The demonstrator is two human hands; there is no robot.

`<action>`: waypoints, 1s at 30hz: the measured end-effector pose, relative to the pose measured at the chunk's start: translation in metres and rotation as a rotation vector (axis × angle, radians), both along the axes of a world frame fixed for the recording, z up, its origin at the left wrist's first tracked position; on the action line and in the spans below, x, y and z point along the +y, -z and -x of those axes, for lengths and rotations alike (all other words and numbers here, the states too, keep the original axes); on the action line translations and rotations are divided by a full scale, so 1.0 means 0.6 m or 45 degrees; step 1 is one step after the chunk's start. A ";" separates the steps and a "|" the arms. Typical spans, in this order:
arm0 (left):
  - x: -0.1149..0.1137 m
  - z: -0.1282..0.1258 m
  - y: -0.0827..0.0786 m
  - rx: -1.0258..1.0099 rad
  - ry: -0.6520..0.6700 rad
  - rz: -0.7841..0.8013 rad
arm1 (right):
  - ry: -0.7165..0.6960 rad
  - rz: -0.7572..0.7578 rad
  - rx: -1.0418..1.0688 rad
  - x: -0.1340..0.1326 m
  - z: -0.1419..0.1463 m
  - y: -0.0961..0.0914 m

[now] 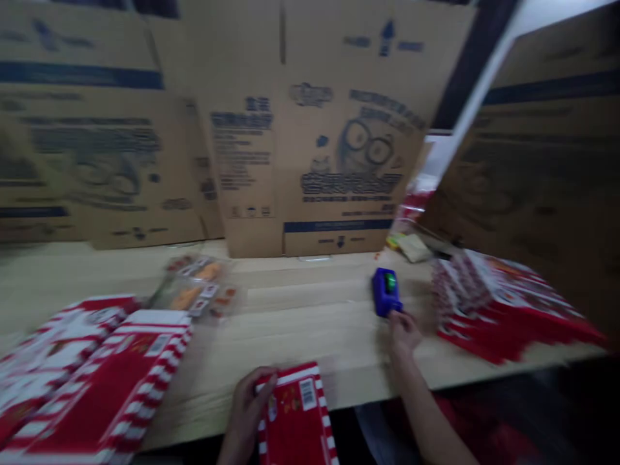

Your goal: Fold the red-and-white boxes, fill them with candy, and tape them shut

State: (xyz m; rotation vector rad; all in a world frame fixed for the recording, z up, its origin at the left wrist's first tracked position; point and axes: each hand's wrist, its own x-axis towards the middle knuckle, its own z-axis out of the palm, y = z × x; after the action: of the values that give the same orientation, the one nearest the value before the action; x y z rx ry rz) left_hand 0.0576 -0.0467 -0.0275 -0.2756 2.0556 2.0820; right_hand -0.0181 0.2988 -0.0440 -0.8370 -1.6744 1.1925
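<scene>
At the table's front edge, my left hand (249, 410) is closed on the left side of a flat red carton (293, 416) with white-striped edges and a barcode label, its thumb across the front. Farther right, my right hand (404, 329) reaches over the table with its fingers pinched together. They are at the near end of a small blue device (386, 294) with a green round part, which looks like a tape dispenser. Blur hides what, if anything, lies between those fingertips.
Red-and-white cartons (111, 381) lie at the left; a stack of similar cartons (513, 307) leans at the right. Clear packs with orange contents (198, 287) lie behind the left cartons. Tall cardboard boxes (334, 148) wall off the back; another box (552, 168) stands at the right.
</scene>
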 end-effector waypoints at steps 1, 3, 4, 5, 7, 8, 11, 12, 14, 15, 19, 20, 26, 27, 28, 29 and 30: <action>-0.001 0.002 -0.002 -0.053 0.029 -0.042 | 0.052 -0.001 -0.027 0.009 0.000 0.010; -0.003 0.006 -0.006 -0.157 0.066 -0.094 | 0.099 0.002 -0.071 0.029 -0.006 0.024; -0.002 0.006 -0.009 -0.192 0.054 -0.100 | 0.092 0.005 -0.089 0.035 -0.012 0.026; 0.000 0.005 -0.014 -0.208 0.027 -0.096 | 0.069 0.010 -0.106 0.036 -0.020 0.026; 0.006 0.001 -0.027 -0.182 -0.037 -0.071 | -0.030 0.022 -0.140 0.026 -0.042 0.018; 0.010 0.000 -0.035 -0.131 -0.066 -0.056 | -0.111 0.031 -0.161 0.016 -0.052 0.012; 0.019 0.013 -0.057 0.068 -0.043 -0.022 | -0.490 0.068 -0.247 -0.023 -0.066 -0.018; 0.019 0.021 -0.063 0.105 -0.008 -0.025 | -0.707 0.092 -0.285 -0.038 -0.062 -0.033; 0.019 0.039 -0.072 0.131 0.067 -0.027 | -1.278 0.152 -0.361 -0.071 -0.043 -0.069; 0.020 0.046 -0.075 0.124 0.122 -0.037 | -1.586 0.177 -0.385 -0.088 -0.029 -0.089; 0.033 0.053 -0.083 0.122 0.274 -0.040 | -2.433 -0.040 -0.489 -0.150 0.025 -0.165; 0.037 0.051 -0.083 0.131 0.282 -0.034 | -2.572 -0.158 -0.523 -0.164 0.036 -0.177; 0.041 0.045 -0.084 0.151 0.298 -0.025 | -2.766 -0.955 -0.645 -0.222 0.052 -0.193; 0.040 0.044 -0.085 0.155 0.305 -0.023 | -2.692 -1.064 -0.680 -0.226 0.049 -0.191; 0.038 0.043 -0.085 0.165 0.304 -0.020 | -2.613 -1.136 -0.723 -0.229 0.046 -0.190; 0.037 0.041 -0.086 0.178 0.303 -0.012 | -2.540 -1.160 -0.767 -0.229 0.043 -0.189; 0.035 0.040 -0.087 0.188 0.301 -0.004 | -2.480 -1.128 -0.803 -0.229 0.041 -0.187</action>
State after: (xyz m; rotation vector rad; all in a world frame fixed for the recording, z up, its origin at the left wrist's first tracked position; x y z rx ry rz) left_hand 0.0338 -0.0254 0.0249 0.1208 2.0501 2.0134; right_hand -0.0429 0.1616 0.0684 1.5511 -3.1434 0.8687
